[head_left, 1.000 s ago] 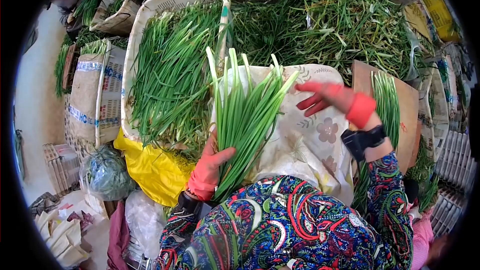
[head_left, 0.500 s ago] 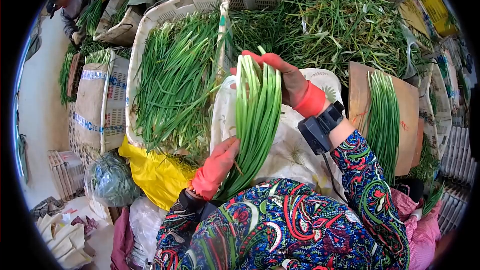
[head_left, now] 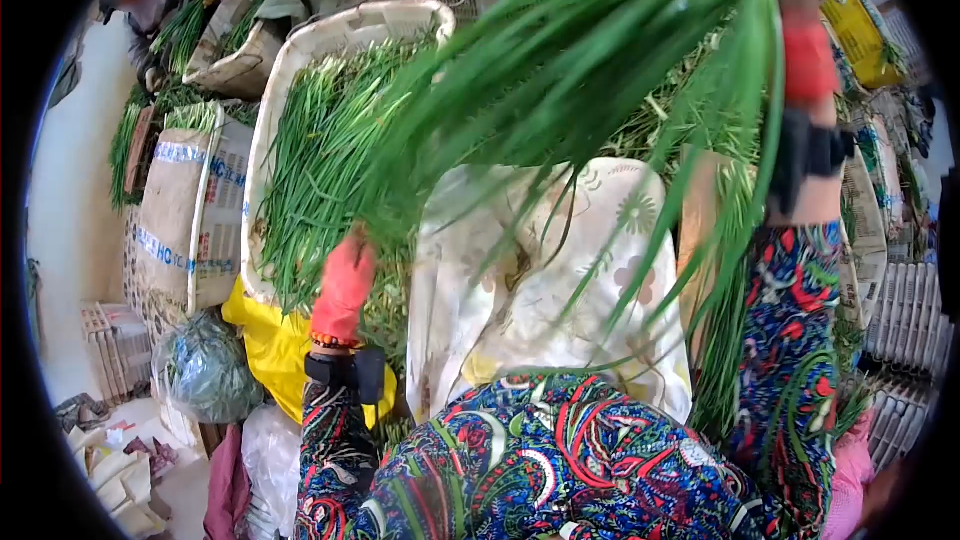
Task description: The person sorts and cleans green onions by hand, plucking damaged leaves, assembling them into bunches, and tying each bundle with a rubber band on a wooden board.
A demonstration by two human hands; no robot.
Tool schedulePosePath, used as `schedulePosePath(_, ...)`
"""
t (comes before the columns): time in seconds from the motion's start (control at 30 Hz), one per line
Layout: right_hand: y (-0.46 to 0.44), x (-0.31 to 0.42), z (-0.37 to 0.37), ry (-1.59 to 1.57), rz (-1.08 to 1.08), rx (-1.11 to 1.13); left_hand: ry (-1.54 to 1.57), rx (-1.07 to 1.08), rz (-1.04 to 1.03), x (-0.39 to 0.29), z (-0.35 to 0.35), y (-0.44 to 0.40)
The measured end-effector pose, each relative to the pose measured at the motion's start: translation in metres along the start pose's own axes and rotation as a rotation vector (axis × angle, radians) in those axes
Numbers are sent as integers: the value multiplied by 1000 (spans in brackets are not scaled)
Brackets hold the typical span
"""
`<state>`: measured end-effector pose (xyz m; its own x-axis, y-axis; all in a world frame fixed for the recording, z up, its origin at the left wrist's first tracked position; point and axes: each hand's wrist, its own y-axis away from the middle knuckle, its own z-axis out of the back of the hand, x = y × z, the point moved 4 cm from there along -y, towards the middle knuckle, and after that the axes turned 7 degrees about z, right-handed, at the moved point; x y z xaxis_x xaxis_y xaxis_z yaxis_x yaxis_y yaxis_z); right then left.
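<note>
A large bunch of garlic chives (head_left: pixel 600 50) hangs from my right hand (head_left: pixel 797 25), raised at the upper right. My fingers close round its pale stem end, and the long leaves fan out to the left, blurred by motion. Over at the left, my left hand (head_left: pixel 344 285) in its red glove is beside the white crate (head_left: pixel 268 140). Its fingertips are blurred against the loose chives (head_left: pixel 315 165) heaped there, so their pose is unclear. Between my hands lies a pale, flower-patterned cover (head_left: pixel 580 270). More chives rest on a cardboard sheet (head_left: pixel 697 210) at right, partly behind the hanging leaves.
A yellow sheet (head_left: pixel 270 350) lies below the crate, beside a clear plastic bag of greens (head_left: pixel 208 365). Farther left stands a wrapped crate (head_left: pixel 180 210). Another person (head_left: pixel 165 0) is at the upper left. Stacked grey crates (head_left: pixel 905 315) stand at the far right.
My right hand has swung the chive bunch up and to the right, and its leaves have spread out. My left hand has come off the bunch and moved left, towards the white crate.
</note>
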<state>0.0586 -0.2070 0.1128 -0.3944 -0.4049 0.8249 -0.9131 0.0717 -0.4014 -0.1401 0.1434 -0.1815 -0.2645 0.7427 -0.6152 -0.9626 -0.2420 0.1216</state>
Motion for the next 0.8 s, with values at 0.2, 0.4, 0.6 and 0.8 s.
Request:
schedulePosePath(0.2,-51,8,10,165,229,136,121,241,325,-43,52,-14)
schedulePosePath(0.4,42,-61,-30,273,425,733,1296,1113,111,-178,19,16)
schedulePosePath(0.6,218,-115,-61,573,736,1333,1575,824,339,-143,-34,26)
schedulePosePath(0.8,255,-115,-67,454,515,1270,2193,1385,957,-136,-49,58)
